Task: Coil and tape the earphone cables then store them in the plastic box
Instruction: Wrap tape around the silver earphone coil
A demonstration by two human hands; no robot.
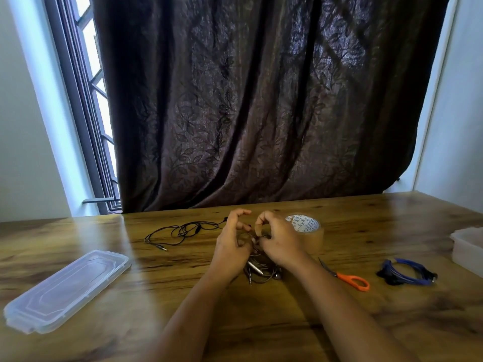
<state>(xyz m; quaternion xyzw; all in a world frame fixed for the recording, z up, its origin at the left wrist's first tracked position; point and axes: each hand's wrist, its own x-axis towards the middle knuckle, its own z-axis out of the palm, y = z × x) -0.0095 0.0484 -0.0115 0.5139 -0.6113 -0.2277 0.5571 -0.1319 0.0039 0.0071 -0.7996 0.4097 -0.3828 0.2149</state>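
1. A wooden counter (261, 322) is viewed from above, with both hands raised just over its middle.
2. A grey earphone cable (257, 270) is held between the left hand (231, 240) and the right hand (277, 241). Each grip is closed on the cable, fingers curled round its strands, apparently so that a loop can be formed. Its plug and earbuds are trailed onto the counter below the wrists.
3. A black earphone cable (183, 231) is spread uncoiled behind and to the left of the hands, seemingly not yet dealt with.
4. A blue cable (407, 273), already coiled, is laid at the right, near the plastic box (467, 246) but not inside it.
5. A tape roll (311, 235) is stood just behind the right hand, and scissors (350, 279) are laid beside the right forearm, probably for easy reach.
6. The lid (65, 286) is set aside at the left, so the box is left open for storing.
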